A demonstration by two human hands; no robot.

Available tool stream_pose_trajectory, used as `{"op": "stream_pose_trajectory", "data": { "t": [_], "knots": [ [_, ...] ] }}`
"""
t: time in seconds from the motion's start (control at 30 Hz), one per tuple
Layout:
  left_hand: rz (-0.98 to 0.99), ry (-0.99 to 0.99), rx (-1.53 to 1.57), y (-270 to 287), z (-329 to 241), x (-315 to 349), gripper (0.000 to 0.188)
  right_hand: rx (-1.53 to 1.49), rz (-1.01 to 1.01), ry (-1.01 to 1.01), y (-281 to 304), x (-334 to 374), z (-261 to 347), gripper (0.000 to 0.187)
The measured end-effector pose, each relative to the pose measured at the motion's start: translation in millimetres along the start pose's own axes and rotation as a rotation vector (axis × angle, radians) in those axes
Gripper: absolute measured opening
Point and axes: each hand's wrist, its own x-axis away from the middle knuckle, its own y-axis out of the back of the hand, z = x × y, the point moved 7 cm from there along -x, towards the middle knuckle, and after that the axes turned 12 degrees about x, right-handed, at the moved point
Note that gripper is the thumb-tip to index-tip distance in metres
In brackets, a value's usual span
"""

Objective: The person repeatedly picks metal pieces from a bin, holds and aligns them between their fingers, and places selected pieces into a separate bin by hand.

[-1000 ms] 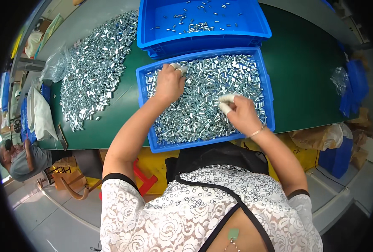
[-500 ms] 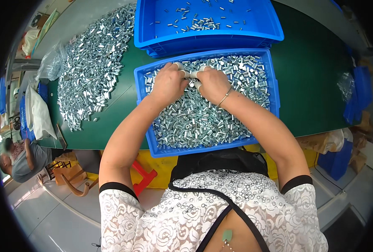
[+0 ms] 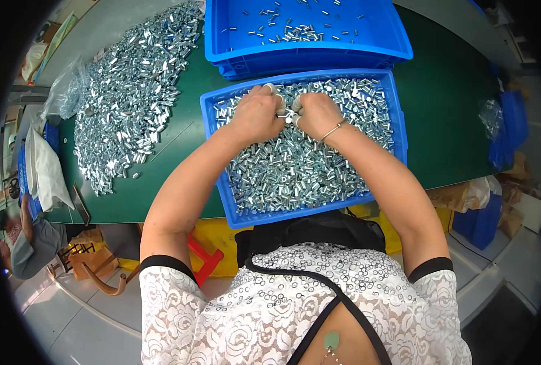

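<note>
A shallow blue bin (image 3: 400,135) in front of me is filled with small shiny metal cylinders (image 3: 301,170), some showing a round flat head. My left hand (image 3: 258,114) and my right hand (image 3: 320,115) are close together over the far half of this bin. White covers sit on several fingertips. The fingers of both hands are curled in and closed. A bright metal cylinder (image 3: 288,114) shows at the fingertips of my left hand, in the narrow gap between the hands. Whatever my right fingers pinch is hidden.
Behind the bin stands a deeper blue tub (image 3: 310,59) with scattered cylinders on its floor. A large heap of metal parts (image 3: 130,91) lies on the green table (image 3: 447,109) at left, beside a clear plastic bag (image 3: 65,97). Another person (image 3: 36,243) is at far left.
My hands have drawn slightly apart, and a metal piece shows between them. The view has shifted a little, so the bins appear farther right.
</note>
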Motion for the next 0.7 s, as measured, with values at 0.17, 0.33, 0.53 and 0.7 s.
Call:
{"op": "stream_pose_trajectory", "data": {
  "t": [0.17,0.33,0.53,0.7],
  "knots": [
    [0.074,0.015,-0.034,-5.9,6.9,0.9,0.015,-0.016,0.024,-0.056,-3.5,3.0,-2.4,0.012],
    [-0.006,-0.017,0.022,-8.3,10.1,4.5,0.017,-0.220,-0.124,-0.092,-4.4,15.1,-2.8,0.013],
    [-0.126,-0.022,0.064,-8.6,9.1,11.7,0.017,-0.025,-0.229,-0.090,-5.0,20.6,1.8,0.018],
    [-0.243,0.032,0.167,9.3,-1.6,28.0,0.015,-0.068,-0.242,0.030,-2.5,18.0,1.1,0.019]
  ]
}}
